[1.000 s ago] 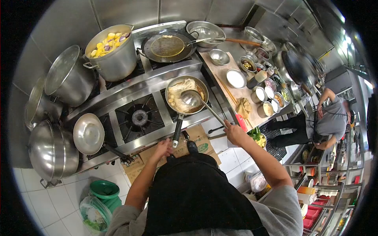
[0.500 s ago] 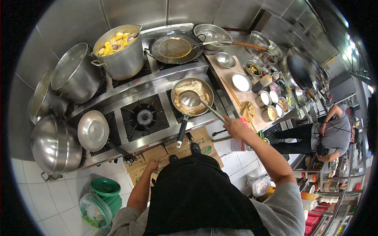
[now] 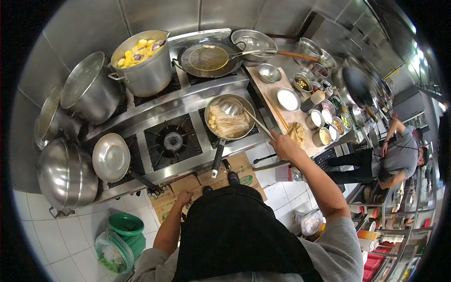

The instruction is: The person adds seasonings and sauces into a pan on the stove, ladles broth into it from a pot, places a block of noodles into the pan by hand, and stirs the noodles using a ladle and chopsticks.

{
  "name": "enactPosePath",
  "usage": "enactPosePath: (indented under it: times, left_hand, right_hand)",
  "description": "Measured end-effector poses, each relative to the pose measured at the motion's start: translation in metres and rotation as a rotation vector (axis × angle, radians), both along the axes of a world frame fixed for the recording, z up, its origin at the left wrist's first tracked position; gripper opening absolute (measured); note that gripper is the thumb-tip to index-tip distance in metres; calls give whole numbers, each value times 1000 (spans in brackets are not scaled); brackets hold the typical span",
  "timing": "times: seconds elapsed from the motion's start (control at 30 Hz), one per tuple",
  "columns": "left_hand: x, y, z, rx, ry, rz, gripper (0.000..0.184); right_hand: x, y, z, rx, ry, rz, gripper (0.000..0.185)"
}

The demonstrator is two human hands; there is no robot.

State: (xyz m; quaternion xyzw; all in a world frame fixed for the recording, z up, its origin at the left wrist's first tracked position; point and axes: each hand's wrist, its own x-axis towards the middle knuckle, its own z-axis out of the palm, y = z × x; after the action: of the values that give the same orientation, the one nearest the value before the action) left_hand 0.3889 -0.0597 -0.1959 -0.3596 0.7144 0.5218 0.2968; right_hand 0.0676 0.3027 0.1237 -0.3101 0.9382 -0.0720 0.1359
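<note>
A frying pan (image 3: 229, 134) with a black handle sits on the right front burner, holding pale noodle-like strands (image 3: 230, 123) and yellowish pieces in liquid. My right hand (image 3: 284, 146) grips the handle of a metal ladle (image 3: 256, 123). The ladle's bowl lies inside the pan at its far side, beyond the strands. Down beside the black apron, in front of the stove, my left hand (image 3: 184, 197) hangs with fingers curled, touching neither pan nor ladle. Nothing shows in it.
Behind stand a pot of yellow and purple pieces (image 3: 143, 70) and a wok with a strainer (image 3: 209, 58). At right, a board (image 3: 263, 82) bears bowls and chopsticks. An empty pan (image 3: 111, 157) sits left. A co-worker (image 3: 399, 152) stands at far right.
The ladle's bowl has moved from over the strands to the pan's far side, and the strands lie nearer the front. My left hand has dropped away from near the pan handle and closed.
</note>
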Motion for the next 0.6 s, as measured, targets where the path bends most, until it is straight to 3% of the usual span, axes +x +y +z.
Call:
enactPosePath:
  times: [0.13, 0.27, 0.37, 0.5, 0.6]
  left_hand:
    - [-11, -2, -9, 49, -19, 37, 44]
    - [-17, -8, -16, 15, 24, 11, 44]
    - [-13, -8, -17, 25, 22, 25, 44]
    - [-2, -7, -18, -35, -65, -27, 45]
    - [22, -12, -62, -13, -37, -124, 50]
  right_hand:
    - [-5, -19, -27, 171, 13, -4, 54]
    - [-27, -22, -9, 137, 105, 131, 55]
    - [-23, -40, 10, 151, 70, 13, 55]
    - [-27, -52, -27, 252, 39, -3, 54]
    - [-31, -53, -2, 192, 41, 28, 54]
